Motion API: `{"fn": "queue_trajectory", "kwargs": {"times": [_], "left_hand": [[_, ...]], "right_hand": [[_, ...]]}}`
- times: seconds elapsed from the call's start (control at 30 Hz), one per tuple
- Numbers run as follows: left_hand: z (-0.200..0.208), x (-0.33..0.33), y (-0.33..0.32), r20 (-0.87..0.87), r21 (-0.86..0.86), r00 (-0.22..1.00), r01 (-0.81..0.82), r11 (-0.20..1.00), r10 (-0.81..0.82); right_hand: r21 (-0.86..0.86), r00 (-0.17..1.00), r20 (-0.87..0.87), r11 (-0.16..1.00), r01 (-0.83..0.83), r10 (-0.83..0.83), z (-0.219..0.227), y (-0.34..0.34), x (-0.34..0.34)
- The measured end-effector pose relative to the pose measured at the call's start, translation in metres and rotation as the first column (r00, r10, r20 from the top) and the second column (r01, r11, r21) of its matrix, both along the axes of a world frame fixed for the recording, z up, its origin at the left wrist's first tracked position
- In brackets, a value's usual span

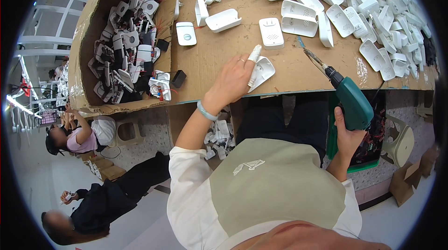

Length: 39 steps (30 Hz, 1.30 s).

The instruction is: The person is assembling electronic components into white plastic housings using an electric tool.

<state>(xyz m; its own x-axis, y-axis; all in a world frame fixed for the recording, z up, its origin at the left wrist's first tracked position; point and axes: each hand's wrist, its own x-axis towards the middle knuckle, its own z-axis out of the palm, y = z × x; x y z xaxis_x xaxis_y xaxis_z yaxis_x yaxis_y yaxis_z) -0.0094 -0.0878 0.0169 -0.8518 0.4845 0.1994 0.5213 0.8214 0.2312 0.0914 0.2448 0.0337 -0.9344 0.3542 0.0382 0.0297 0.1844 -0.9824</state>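
Observation:
On the cardboard-covered table my left hand (232, 79) lies palm down, with white wrapping on two digits. Its thumb and fingers hold the near left edge of an open white plastic casing (266, 69). My right hand (347, 135) grips the handle of a green soldering gun (353, 103), over the table's near edge. The gun's metal tip points away and left, apart from the casing in my left hand. Just beyond that hand stands a white plug-in casing (271, 33) with two metal prongs.
A cardboard box (84, 70) at left holds many wired white parts. More white casings (359, 16) pile up at the far right. A small black block (178, 78) sits beside the box. Below right is a green crate (361, 166). Two other people are at the left.

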Motion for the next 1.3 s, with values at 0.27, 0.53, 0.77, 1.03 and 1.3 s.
{"fn": "queue_trajectory", "kwargs": {"times": [0.27, 0.53, 0.77, 1.03, 1.3], "left_hand": [[0.019, -0.068, -0.028, -0.401, 0.023, 0.813, -0.451, 0.892, 0.422], [-0.01, -0.076, -0.034, 0.294, 0.756, 0.877, -0.457, 0.469, 0.38], [0.016, -0.018, -0.035, 0.2, 0.889, 0.9, -0.333, -0.314, -0.388], [0.049, 0.101, -0.037, 0.165, 0.95, 0.946, -0.229, -0.211, -0.28], [0.017, 0.213, -0.2, 0.252, 0.896, 0.428, 0.237, -0.376, 0.868]], "right_hand": [[0.055, 0.992, -0.13, 0.998, 0.01, -0.003, -0.005, -0.003, -0.004], [0.017, 0.996, -0.086, 1.0, 0.015, -0.014, -0.003, -0.001, -0.01], [0.07, 0.997, -0.075, 0.997, -0.018, 0.023, 0.0, -0.007, -0.016], [0.2, 0.989, -0.127, 0.979, -0.045, 0.071, -0.012, 0.0, -0.015], [0.23, 0.971, -0.155, 0.962, -0.146, 0.184, -0.001, -0.017, -0.021]]}}
